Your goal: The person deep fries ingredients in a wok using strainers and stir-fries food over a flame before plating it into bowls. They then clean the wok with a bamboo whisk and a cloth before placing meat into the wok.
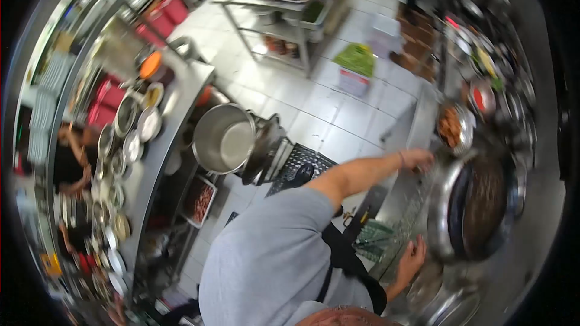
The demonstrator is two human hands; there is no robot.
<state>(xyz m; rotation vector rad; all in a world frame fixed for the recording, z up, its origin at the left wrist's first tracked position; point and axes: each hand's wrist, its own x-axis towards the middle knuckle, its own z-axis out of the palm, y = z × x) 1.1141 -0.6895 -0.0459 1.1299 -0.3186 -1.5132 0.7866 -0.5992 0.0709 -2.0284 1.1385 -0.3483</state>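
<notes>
My left hand (417,160) is stretched over the edge of the metal counter with its fingers curled in; what it holds, if anything, is hidden. Beside it stands a metal bowl (462,140) of orange-brown food pieces (449,125). My right hand (412,258) is lower down, fingers apart and slightly bent, with nothing visible in it. Near both hands is a large round metal pot (438,217) with a dark brown mass (488,202) in it. Below the right hand are shiny metal vessels (456,309), partly blurred.
Several bowls and utensils crowd the counter's far end, including a bowl with something red (482,99). Behind me are a deep steel pot (225,139), a tray of reddish pieces (199,201) and a long counter (181,99) with bowls. A green-topped container (355,63) sits on the tiles.
</notes>
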